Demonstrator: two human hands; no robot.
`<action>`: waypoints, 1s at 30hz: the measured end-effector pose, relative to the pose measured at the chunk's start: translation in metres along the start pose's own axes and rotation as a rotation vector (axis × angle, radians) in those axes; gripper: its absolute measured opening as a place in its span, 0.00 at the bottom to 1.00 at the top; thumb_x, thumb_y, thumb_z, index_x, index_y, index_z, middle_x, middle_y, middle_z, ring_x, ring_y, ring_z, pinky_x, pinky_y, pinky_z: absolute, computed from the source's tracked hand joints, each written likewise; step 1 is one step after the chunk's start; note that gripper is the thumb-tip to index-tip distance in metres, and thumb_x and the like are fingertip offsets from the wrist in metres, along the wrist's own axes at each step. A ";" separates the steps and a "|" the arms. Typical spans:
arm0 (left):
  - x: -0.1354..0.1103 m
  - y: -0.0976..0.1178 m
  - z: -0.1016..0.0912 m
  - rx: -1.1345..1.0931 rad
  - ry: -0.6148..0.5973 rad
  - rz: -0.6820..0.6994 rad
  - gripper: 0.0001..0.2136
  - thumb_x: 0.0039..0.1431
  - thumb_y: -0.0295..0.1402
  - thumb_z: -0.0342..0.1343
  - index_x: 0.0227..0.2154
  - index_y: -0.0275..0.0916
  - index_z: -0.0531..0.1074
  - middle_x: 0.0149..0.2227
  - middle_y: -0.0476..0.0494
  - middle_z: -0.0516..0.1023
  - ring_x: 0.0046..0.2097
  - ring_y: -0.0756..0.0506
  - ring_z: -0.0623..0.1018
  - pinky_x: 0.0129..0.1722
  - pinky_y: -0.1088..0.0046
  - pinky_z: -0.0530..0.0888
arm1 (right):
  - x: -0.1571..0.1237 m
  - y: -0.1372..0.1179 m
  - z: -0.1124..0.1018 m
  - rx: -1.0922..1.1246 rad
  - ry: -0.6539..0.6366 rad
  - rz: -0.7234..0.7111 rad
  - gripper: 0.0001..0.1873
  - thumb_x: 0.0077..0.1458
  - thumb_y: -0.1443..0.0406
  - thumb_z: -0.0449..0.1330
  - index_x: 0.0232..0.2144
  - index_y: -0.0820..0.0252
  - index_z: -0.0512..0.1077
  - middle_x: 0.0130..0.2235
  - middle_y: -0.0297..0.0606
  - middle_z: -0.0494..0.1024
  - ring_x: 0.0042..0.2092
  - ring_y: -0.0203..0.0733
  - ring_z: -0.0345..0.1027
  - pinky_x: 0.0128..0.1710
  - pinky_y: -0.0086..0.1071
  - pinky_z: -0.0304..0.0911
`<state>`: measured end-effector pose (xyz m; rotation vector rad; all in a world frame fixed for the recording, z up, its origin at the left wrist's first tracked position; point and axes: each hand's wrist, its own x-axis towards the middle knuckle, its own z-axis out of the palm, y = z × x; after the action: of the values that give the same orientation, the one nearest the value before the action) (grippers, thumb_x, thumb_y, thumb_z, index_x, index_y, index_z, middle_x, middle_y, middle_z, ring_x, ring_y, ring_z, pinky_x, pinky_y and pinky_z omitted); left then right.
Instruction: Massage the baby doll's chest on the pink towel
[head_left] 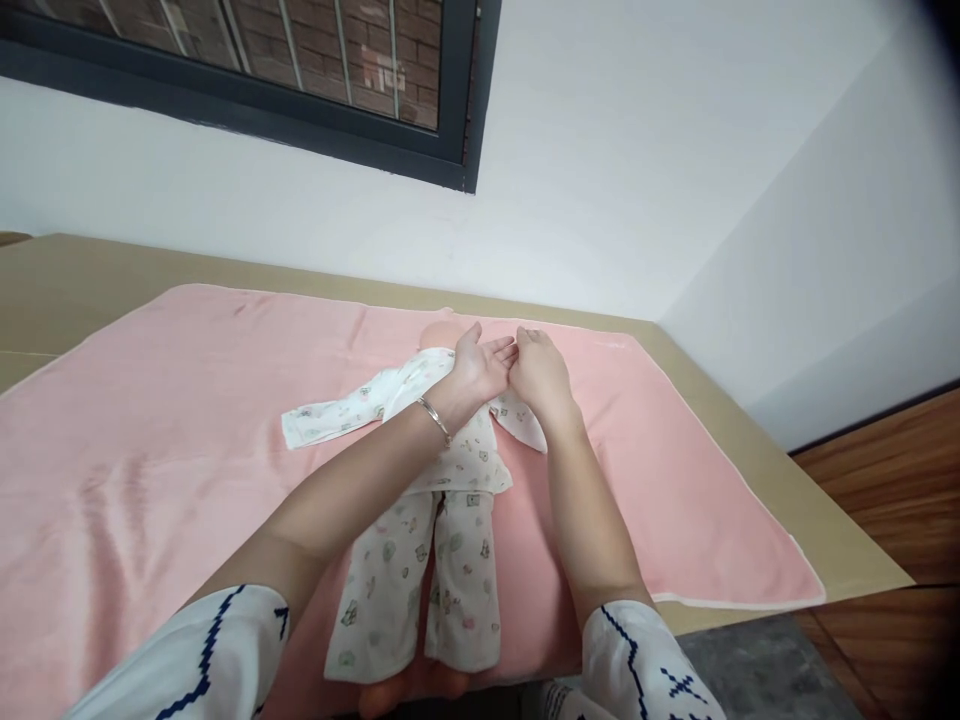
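A doll point(440, 335) lies on its back on a pink blanket point(217, 400), its head towards the wall and its feet at the near edge. It wears a white printed top point(472, 455) and matching white printed trousers point(461, 580). One sleeve point(330, 420) stretches out to the left; the other is partly behind my hands. Over the doll's upper body, my left hand point(484, 368) is palm up with fingers spread, their tips by my right hand. My right hand point(540, 370) is closed with curled fingers above the right sleeve point(525, 425); what it holds, if anything, is hidden.
The blanket covers much of a tan tabletop point(97, 270). Behind it stands a white wall point(570, 200) with a dark-framed barred window point(457, 90). Wooden panelling point(892, 480) is at the right, with grey floor point(757, 670) below the table edge.
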<state>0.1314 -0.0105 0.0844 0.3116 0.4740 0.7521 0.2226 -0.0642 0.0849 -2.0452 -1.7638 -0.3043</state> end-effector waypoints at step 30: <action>-0.161 0.060 -0.032 0.221 -0.121 -0.048 0.28 0.70 0.45 0.34 0.58 0.33 0.68 0.56 0.32 0.77 0.63 0.36 0.73 0.65 0.52 0.68 | -0.071 -0.097 -0.018 0.351 -0.017 -0.457 0.30 0.67 0.58 0.47 0.70 0.48 0.53 0.72 0.39 0.54 0.75 0.55 0.37 0.72 0.65 0.29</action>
<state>-0.0217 -0.0805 0.1316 0.5477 0.4492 0.6312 0.1175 -0.1248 0.0865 -1.3997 -2.1108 -0.0964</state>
